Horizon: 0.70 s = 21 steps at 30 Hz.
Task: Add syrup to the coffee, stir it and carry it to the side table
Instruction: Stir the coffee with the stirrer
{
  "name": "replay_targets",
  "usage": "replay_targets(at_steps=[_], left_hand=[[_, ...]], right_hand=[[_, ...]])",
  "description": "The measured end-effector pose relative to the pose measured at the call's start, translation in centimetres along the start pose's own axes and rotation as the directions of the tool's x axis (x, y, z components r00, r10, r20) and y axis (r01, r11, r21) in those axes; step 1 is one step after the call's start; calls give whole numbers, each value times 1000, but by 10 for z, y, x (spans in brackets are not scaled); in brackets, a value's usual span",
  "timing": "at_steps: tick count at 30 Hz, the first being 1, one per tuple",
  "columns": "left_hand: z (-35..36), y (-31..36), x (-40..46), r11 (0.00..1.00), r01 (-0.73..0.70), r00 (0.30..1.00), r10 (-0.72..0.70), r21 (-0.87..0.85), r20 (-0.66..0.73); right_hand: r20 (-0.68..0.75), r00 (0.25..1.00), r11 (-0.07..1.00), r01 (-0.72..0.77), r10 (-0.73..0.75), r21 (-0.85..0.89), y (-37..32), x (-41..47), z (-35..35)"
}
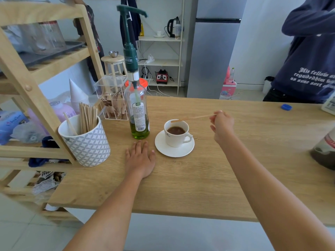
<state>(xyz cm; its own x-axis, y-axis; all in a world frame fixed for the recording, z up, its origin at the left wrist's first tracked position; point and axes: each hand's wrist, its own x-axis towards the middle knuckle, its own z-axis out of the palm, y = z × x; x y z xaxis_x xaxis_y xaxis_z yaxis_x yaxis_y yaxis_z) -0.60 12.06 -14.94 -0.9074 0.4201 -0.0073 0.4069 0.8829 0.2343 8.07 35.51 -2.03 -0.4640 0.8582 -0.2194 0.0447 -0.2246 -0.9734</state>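
A white cup of coffee (176, 134) stands on a white saucer (174, 151) in the middle of the wooden counter (199, 178). Just left of it is the syrup bottle (138, 113), clear glass with green syrup at the bottom and a tall green pump. My right hand (222, 126) hovers to the right of the cup and pinches a wooden stir stick (192, 118), which lies nearly level with its far tip over the cup's rim. My left hand (140, 158) rests flat on the counter, fingers spread, in front of the bottle.
A patterned pot (87, 142) of wooden stir sticks stands at the left beside a wooden shelf unit (45, 69). A clear box (112, 98) of sachets sits behind the bottle. A person in a navy hoodie (308, 60) stands beyond the counter at right. A blue cap (286, 107) lies far right.
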Motion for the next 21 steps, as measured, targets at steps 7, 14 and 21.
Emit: replay_targets(at_steps=[7, 14, 21], left_hand=[[0, -1, 0, 1000, 8, 1000, -8, 6, -10], [0, 1, 3, 1000, 17, 1000, -17, 22, 0], [0, 0, 3, 1000, 14, 1000, -15, 28, 13]], right_hand=[[31, 953, 925, -301, 303, 233, 30, -10, -17], [6, 962, 946, -268, 271, 183, 44, -19, -20], [-45, 970, 955, -224, 237, 194, 48, -28, -24]])
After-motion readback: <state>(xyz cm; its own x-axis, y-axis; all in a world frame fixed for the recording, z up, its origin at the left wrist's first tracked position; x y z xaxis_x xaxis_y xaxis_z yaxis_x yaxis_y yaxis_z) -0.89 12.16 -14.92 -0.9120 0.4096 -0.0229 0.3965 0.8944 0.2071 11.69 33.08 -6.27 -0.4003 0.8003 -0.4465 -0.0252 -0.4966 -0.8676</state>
